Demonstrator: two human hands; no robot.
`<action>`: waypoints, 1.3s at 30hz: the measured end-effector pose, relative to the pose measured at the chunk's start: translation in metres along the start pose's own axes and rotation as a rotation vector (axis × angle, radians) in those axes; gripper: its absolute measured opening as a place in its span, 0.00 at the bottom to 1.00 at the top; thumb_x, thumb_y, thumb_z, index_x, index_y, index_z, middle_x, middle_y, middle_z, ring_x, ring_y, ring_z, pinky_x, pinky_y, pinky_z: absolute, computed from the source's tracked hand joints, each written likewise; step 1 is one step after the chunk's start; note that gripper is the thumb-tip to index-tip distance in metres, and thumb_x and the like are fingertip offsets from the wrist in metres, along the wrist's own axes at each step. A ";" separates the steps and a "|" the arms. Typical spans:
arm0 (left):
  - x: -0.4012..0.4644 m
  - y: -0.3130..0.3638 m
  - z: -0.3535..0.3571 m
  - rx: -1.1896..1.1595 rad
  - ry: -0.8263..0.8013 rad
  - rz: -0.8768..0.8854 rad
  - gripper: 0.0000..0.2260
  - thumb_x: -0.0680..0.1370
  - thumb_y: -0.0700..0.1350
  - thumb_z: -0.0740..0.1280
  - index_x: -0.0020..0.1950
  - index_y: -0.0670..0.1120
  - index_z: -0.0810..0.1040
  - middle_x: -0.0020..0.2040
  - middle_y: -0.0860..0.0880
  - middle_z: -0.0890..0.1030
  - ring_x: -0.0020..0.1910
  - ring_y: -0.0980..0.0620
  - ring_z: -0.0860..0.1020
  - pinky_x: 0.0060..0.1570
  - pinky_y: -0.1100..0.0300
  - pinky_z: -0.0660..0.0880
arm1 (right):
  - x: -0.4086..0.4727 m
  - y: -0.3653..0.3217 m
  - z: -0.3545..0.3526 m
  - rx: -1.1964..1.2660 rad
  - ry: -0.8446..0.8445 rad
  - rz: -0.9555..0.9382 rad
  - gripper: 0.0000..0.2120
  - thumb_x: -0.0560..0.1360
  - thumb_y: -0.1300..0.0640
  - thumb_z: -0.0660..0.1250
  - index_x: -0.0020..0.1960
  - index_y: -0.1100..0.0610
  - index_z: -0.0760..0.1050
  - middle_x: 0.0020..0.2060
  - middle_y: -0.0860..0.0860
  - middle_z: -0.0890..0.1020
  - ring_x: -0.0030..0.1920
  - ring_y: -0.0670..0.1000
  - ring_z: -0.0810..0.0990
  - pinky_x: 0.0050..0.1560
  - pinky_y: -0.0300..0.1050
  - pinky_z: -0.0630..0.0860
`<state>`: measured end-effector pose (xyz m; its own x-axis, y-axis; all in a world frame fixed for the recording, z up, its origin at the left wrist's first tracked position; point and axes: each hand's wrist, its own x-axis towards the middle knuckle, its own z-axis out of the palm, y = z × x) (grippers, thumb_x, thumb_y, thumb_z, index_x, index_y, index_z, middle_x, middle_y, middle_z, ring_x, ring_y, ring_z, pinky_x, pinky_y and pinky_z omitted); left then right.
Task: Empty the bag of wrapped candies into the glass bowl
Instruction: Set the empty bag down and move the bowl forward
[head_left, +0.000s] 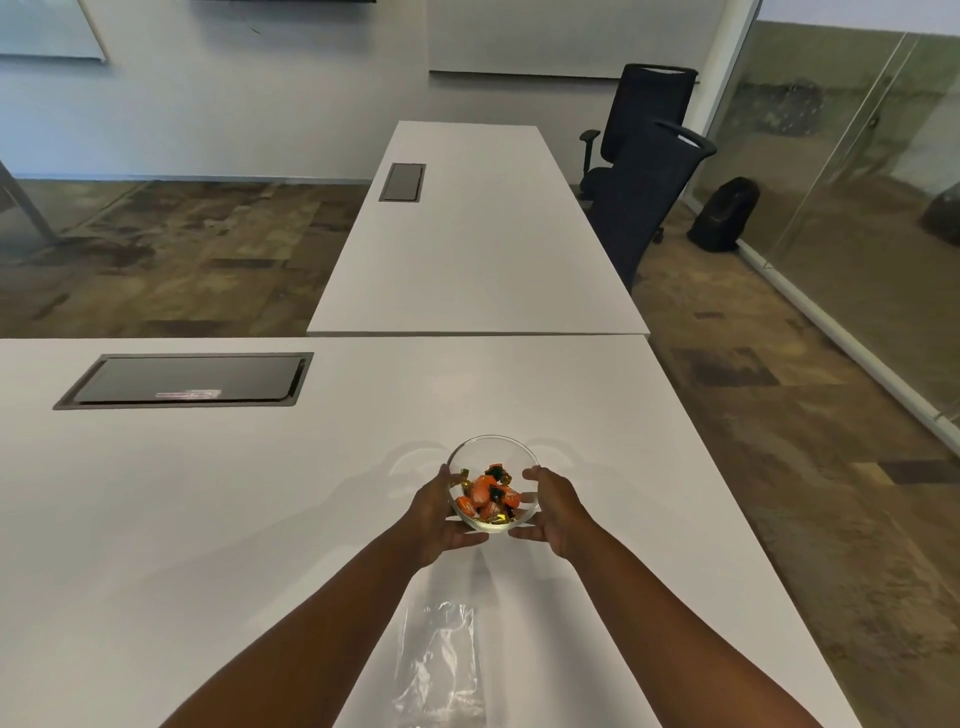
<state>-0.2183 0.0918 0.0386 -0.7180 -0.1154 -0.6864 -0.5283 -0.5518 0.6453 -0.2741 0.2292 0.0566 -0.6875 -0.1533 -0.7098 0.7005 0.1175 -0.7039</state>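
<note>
Just below the middle of the frame, a small round clear glass bowl (492, 483) sits on the white rectangular table (208, 519) that fills the lower half of the picture. Inside the bowl lies a heap of wrapped candies (488, 499), mostly orange wrappers with a few gold and dark ones among them. Both bare forearms reach up from the bottom edge toward it. The left hand (439, 517) cups the bowl's left side, fingers curved along the glass wall and thumb stretched under the near edge; the right hand (550, 512) cups the right side in the same way, fingers touching the rim area and thumb pointing inward below the bowl. Each hand is partly open, curled around the bowl and closed on nothing else. Whether the bowl rests on the table or is raised slightly off it cannot be told. Lower in the frame, between the two forearms, a flat, crumpled clear plastic bag (441, 670) lies on the table surface, apart from the bowl and with no candies visible inside. At the left of the frame a dark rectangular cable hatch (187, 379) is set into the tabletop. A second white table (478, 249) extends toward the upper centre, with two black mesh office chairs (639, 171) at its right side.
</note>
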 end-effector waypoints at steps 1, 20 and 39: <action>0.005 0.005 0.001 0.004 0.001 0.003 0.22 0.81 0.53 0.53 0.70 0.42 0.66 0.70 0.35 0.67 0.65 0.33 0.71 0.55 0.44 0.73 | 0.006 -0.005 0.002 0.005 0.002 0.000 0.19 0.81 0.56 0.53 0.70 0.58 0.65 0.69 0.63 0.70 0.64 0.65 0.74 0.59 0.58 0.75; 0.094 0.049 0.012 0.078 0.076 0.002 0.22 0.81 0.54 0.54 0.70 0.43 0.67 0.63 0.37 0.73 0.50 0.41 0.76 0.42 0.53 0.77 | 0.097 -0.046 0.023 -0.061 0.163 -0.046 0.18 0.82 0.58 0.49 0.70 0.56 0.67 0.69 0.60 0.70 0.66 0.62 0.72 0.57 0.57 0.77; 0.123 0.049 0.018 0.130 0.254 -0.004 0.20 0.82 0.50 0.54 0.70 0.41 0.68 0.68 0.37 0.73 0.63 0.36 0.75 0.51 0.49 0.74 | 0.130 -0.040 0.026 -0.130 0.222 -0.050 0.18 0.82 0.58 0.50 0.68 0.54 0.70 0.66 0.59 0.73 0.64 0.60 0.73 0.58 0.57 0.78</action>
<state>-0.3400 0.0652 -0.0082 -0.5877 -0.3255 -0.7407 -0.5967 -0.4439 0.6685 -0.3865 0.1792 -0.0063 -0.7561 0.0556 -0.6521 0.6438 0.2426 -0.7257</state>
